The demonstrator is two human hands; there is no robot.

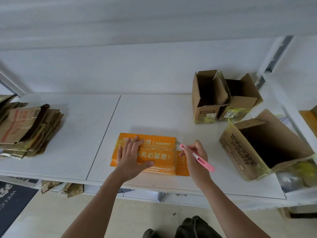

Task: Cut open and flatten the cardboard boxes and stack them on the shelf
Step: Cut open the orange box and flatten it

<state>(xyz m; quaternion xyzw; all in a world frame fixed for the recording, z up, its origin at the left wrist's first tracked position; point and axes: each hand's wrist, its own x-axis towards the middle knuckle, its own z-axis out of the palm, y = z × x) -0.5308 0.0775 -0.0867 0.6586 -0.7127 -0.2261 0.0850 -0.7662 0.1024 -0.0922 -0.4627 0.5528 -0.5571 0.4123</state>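
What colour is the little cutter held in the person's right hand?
Pink: the slim plastic utility knife in the right hand shows best in the head view.

Orange box (155, 156) with white lettering, pink knife (200, 158), brown cartons (223, 97), white shelf (68, 134)

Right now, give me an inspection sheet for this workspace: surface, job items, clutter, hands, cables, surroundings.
Surface: white shelf board, seam left of centre.
Job items: orange box lying flat near the front edge; pink utility knife at its right end; flattened cardboard stack at left; three open brown boxes at right.
Clutter: cardboard scraps below the shelf.
Hands: left hand presses flat on the orange box; right hand grips the knife.
Cables: nothing seen.
Surroundings: white wall, dark doormat on the floor.
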